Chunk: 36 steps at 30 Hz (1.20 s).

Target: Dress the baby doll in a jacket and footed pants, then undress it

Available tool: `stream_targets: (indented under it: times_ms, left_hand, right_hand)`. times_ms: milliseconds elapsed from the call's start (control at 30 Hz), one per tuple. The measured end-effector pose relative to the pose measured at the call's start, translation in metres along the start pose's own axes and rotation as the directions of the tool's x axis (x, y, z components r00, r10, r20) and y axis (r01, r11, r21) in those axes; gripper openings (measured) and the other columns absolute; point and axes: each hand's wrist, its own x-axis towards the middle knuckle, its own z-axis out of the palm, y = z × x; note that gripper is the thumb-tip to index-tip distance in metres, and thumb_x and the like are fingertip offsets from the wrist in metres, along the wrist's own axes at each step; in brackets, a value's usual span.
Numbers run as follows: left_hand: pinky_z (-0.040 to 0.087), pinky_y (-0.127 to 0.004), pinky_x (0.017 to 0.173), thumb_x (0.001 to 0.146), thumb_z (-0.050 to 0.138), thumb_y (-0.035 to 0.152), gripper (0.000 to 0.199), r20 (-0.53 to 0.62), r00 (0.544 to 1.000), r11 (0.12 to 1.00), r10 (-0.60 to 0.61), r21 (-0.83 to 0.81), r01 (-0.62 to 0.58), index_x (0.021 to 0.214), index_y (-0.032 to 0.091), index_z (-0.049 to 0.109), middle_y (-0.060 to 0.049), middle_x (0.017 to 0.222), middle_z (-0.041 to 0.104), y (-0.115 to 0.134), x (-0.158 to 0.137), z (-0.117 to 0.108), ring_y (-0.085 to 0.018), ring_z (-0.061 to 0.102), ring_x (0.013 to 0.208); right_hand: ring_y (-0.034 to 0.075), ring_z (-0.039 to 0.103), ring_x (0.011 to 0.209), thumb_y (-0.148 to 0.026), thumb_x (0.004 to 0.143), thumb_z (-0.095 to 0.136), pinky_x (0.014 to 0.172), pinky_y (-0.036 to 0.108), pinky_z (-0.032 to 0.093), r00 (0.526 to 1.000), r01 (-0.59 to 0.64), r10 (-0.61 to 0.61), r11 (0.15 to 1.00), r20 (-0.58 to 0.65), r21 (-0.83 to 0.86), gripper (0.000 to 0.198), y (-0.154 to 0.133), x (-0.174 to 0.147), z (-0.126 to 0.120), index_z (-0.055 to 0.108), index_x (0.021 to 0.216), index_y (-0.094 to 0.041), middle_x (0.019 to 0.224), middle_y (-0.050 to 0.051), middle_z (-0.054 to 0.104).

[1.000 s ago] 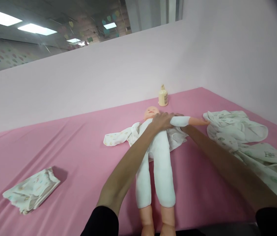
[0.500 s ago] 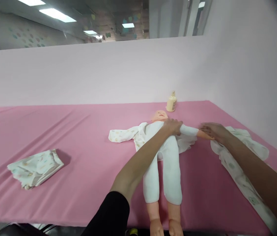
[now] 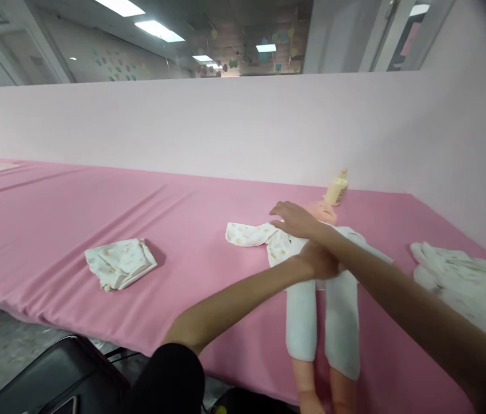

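Note:
A baby doll point(image 3: 342, 322) in a white body covering lies on its back with its feet toward me. A small white printed baby shirt point(image 3: 249, 234) lies around its upper body, one sleeve stretched out to the left. My left hand point(image 3: 323, 261) rests on the doll's middle; my right forearm crosses over it, so its fingers are mostly hidden. Above the doll's chest and the shirt is my right hand point(image 3: 292, 219), fingers stretched out, with nothing seen in them. The doll's head point(image 3: 323, 211) shows just beyond my right wrist.
A folded printed cloth point(image 3: 120, 263) lies to the left on the pink table cover point(image 3: 191, 201). Bunched white clothing point(image 3: 462, 282) lies at the right. A cream pump bottle point(image 3: 336, 188) stands behind the doll's head, near the white wall point(image 3: 182, 126). A black seat point(image 3: 53, 379) is at the lower left.
My right hand has moved left from the doll's outstretched hand to above its chest. My left hand has shifted lower on the doll. The white clothing at the right is now bunched up. The view has turned left.

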Motion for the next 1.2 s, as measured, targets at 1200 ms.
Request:
stream_targets:
  times_ms: [1200]
  left_hand:
    - [0.043, -0.033, 0.077, 0.093, 0.046, 0.018, 0.013, -0.262, 0.868, 0.878, -0.422, 0.119, 0.463, 0.089, 0.021, 0.058, -0.006, 0.095, 0.065, -0.177, -0.124, -0.033, -0.022, 0.057, 0.091]
  right_hand:
    - [0.025, 0.053, 0.093, -0.011, 0.087, 0.05, 0.068, 0.034, 0.037, 0.997, 0.057, -0.036, 0.941, 0.069, -0.335, 0.011, 0.015, -0.024, 0.047, 0.059, 0.092, -0.014, 0.102, 0.013, 0.061]
